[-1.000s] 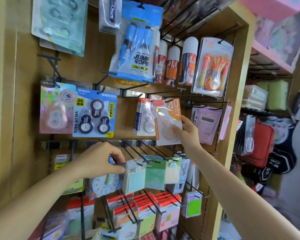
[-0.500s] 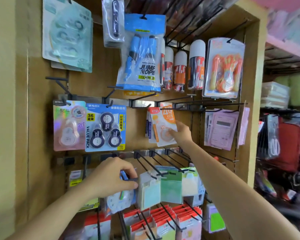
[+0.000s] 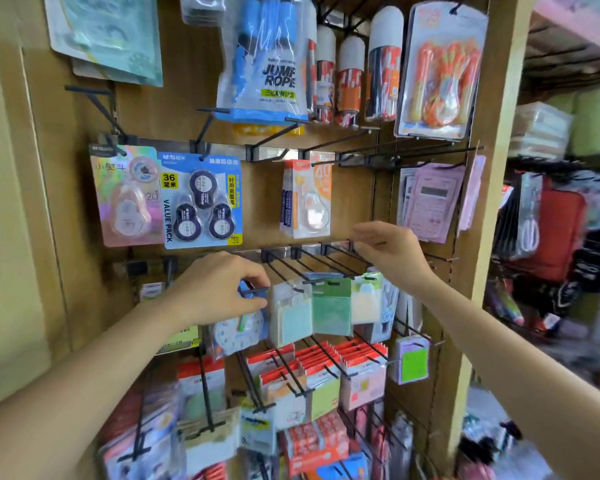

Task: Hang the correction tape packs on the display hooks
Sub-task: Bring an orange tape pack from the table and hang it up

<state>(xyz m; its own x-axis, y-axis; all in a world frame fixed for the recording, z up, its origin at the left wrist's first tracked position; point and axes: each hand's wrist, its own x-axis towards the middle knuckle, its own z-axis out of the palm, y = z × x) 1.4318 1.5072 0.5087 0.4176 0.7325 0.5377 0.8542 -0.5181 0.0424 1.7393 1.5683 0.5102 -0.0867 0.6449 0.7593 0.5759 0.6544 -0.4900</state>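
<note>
An orange-and-white correction tape pack hangs on a black hook in the middle row, in front of similar packs. My right hand is just below and right of it, fingers apart, holding nothing, close to the lower hook rail. My left hand is closed on the top of a blue-carded pack with a round white dial, at the tip of a lower hook. A blue value pack of three tapes and a pink tape pack hang at the left.
Wooden display panel with rows of long black hooks. Jump rope bag, cans and an orange rope pack hang above. Pastel sticky notes and red-topped packs hang below. Pink calculators at right.
My right hand has let go of the orange pack, which now hangs on its hook, and has dropped to the rail below. My left hand stays on the blue-carded pack.
</note>
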